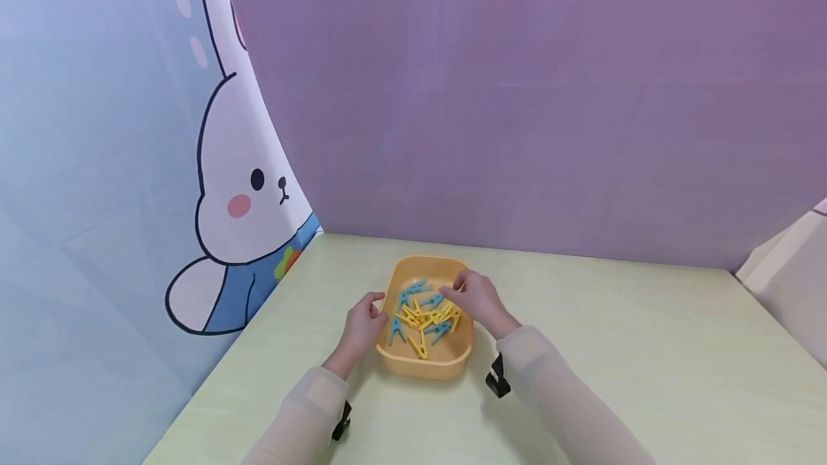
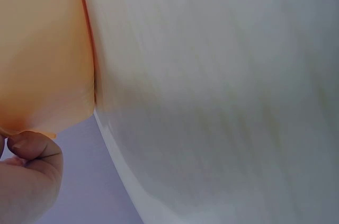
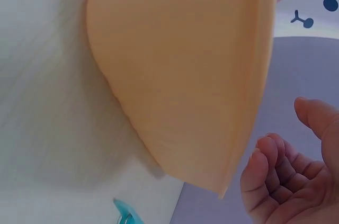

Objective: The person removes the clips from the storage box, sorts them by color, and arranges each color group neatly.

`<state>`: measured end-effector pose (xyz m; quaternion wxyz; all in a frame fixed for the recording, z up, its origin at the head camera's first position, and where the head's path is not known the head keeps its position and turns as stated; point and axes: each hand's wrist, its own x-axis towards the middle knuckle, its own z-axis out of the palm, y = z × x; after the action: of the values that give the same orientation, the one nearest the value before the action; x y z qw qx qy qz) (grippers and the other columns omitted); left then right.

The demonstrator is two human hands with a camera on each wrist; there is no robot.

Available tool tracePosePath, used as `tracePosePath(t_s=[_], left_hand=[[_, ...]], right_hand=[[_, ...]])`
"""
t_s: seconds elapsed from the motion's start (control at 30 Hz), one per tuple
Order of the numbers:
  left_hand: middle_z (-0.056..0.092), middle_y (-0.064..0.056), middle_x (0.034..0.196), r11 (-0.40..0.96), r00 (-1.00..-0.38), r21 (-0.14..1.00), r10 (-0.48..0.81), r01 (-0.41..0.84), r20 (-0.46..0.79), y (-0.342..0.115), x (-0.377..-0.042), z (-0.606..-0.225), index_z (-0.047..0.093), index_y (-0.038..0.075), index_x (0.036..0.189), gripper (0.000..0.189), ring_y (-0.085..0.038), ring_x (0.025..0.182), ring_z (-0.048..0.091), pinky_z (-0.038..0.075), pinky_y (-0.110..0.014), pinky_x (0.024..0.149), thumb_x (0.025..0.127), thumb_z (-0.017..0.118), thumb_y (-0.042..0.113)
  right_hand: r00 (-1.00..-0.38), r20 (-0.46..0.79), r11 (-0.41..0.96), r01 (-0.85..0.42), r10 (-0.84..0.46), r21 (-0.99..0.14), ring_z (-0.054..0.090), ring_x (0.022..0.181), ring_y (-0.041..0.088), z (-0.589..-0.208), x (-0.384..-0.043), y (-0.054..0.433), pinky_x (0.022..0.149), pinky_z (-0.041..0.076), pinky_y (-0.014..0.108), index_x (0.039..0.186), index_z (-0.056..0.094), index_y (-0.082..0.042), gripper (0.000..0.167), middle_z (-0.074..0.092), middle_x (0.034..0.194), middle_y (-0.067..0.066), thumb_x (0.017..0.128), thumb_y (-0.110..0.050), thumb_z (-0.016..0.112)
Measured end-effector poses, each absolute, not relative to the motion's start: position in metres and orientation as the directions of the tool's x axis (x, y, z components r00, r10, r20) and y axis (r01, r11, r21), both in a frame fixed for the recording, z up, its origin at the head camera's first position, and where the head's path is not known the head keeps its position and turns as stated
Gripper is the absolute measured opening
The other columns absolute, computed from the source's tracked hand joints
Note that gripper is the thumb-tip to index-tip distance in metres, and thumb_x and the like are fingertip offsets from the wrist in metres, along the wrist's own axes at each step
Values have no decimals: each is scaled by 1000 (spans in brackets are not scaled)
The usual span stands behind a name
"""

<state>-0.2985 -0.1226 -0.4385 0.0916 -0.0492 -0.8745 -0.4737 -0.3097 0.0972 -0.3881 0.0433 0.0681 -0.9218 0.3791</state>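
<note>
A yellow-orange plastic basin (image 1: 426, 370) stands on the table with several blue clothespins (image 1: 397, 331) and yellow clothespins (image 1: 418, 345) lying loose inside it. My left hand (image 1: 364, 321) pinches the basin's left rim; in the left wrist view its curled finger (image 2: 34, 147) is right at the rim. Over the right side of the basin, my right hand (image 1: 479, 300) hovers with relaxed fingers. The right wrist view shows that hand (image 3: 296, 176) just outside the rim, thumb and fingers apart with nothing between them.
A blue-green clothespin (image 3: 127, 214) shows beyond the basin's end in the right wrist view. The pale table (image 1: 620, 350) meets a purple cloth wall (image 1: 517, 106) behind. On the left hangs a blue cloth (image 1: 97, 128) with a printed rabbit.
</note>
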Motion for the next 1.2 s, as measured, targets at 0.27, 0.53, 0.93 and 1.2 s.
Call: tracePosePath(t_s=[0.27, 0.53, 0.93, 1.2], left_hand=[[40, -3, 68, 552, -981, 818, -5, 159, 194, -123, -299, -439, 51, -5, 122, 38, -13, 54, 39, 34, -23, 48, 84, 54, -2], [41, -3, 69, 550, -983, 821, -5, 151, 184, -123, -300, -439, 51, -5, 122, 38, -13, 55, 39, 34, -24, 48, 84, 54, -2], [41, -3, 69, 550, -984, 823, -11, 142, 177, -122, -300, -439, 51, -4, 122, 38, -13, 55, 39, 34, -23, 48, 84, 54, -2], [40, -3, 69, 546, -985, 826, -6, 142, 173, -122, -300, -439, 51, -4, 122, 38, -13, 55, 39, 34, -23, 48, 84, 54, -2]], right_hand=[[-984, 120, 703, -180, -134, -688, 45, 57, 16, -392, -307, 88, 48, 37, 26, 82, 54, -5, 25, 50, 68, 5, 84, -26, 66], [-986, 69, 704, -158, -153, -692, 42, 53, 15, -395, -304, 80, 45, 34, 26, 79, 51, -6, 24, 48, 65, 4, 84, -25, 66], [-983, 67, 706, -171, -173, -688, 41, 53, 15, -396, -300, 73, 46, 35, 27, 77, 50, -6, 23, 47, 65, 4, 84, -22, 65], [-980, 71, 753, -189, -187, -631, 43, 59, 16, -402, -301, 68, 52, 36, 27, 75, 51, -6, 24, 48, 67, 3, 83, -22, 67]])
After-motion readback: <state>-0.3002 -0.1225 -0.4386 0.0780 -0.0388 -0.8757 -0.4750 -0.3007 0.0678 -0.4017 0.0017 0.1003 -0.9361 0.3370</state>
